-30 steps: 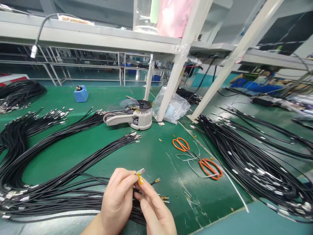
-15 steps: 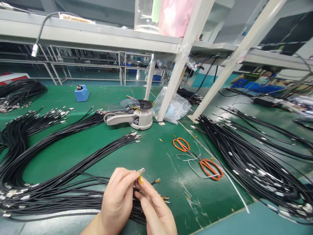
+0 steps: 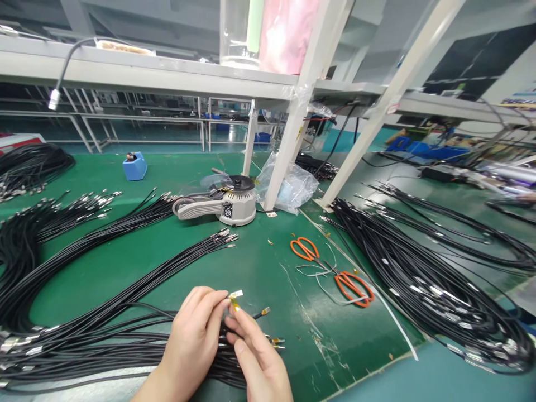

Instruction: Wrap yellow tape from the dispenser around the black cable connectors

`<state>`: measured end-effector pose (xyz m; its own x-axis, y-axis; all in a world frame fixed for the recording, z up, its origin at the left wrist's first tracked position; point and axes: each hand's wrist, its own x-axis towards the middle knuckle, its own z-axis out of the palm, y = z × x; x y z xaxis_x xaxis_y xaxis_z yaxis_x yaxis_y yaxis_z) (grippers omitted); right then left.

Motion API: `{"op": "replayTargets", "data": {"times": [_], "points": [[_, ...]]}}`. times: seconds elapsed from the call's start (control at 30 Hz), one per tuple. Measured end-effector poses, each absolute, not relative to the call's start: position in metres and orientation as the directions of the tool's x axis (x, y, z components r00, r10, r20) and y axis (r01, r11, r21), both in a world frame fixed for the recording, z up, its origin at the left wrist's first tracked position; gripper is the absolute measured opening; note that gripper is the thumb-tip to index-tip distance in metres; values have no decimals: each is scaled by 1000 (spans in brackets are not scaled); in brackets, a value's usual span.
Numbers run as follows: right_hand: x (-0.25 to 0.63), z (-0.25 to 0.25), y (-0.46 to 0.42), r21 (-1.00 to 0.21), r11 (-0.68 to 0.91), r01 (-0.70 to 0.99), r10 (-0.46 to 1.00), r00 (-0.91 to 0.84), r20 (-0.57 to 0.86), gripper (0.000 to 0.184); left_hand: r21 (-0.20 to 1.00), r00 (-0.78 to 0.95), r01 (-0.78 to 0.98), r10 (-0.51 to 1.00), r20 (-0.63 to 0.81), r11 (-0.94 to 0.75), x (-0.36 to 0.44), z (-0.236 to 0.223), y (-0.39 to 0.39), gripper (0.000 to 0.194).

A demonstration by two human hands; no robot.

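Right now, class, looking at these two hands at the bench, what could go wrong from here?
The yellow tape at the right hand's fingertips might cling to a finger or sit crooked beside the metal connector in the left hand.

Black cables run beneath both hands and could snag.

Pale strands by the orange-handled scissors might tangle if pulled.
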<state>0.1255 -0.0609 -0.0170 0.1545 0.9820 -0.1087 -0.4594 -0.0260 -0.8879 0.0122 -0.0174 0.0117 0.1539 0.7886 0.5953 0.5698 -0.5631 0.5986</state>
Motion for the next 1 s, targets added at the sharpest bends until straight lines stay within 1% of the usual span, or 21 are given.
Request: {"op": "replayTargets", "data": {"times": [0.13,0.2,0.3,0.43,0.5,0.57,0.63,0.77,1.0], "points": [[131,-14,-62,-857,-127,-500,963,143,-227,43,563,166,580,762,626,-589,13,14,-18,19],[135,-9,-59,-867,-146,-476,952,171,-254,46,536,170,601,750,640,-593,13,12,-19,20],[139,5,-50,-921,-129,-369,957,196,-213,45,508,175,627,743,646,-590,14,8,-20,21],[139,21,-38,-953,-149,-265,977,111,-184,37,497,179,639,742,646,-587,15,7,-21,21],[137,24,-36,-963,-144,-226,982,85,-167,32,517,169,631,753,636,-578,15,8,-22,20],[136,23,-37,-971,-120,-209,983,109,-145,28,561,151,610,777,611,-560,16,10,-22,17],[135,21,-39,-975,-96,-201,981,145,-127,27,614,133,585,809,573,-531,16,12,-23,13],[135,16,-40,-981,-86,-174,986,124,-108,27,711,121,553,886,448,-435,16,18,-25,13],[134,17,-37,-984,-73,-160,988,124,-94,22,865,44,484,991,127,-133,16,26,-25,21]]}}
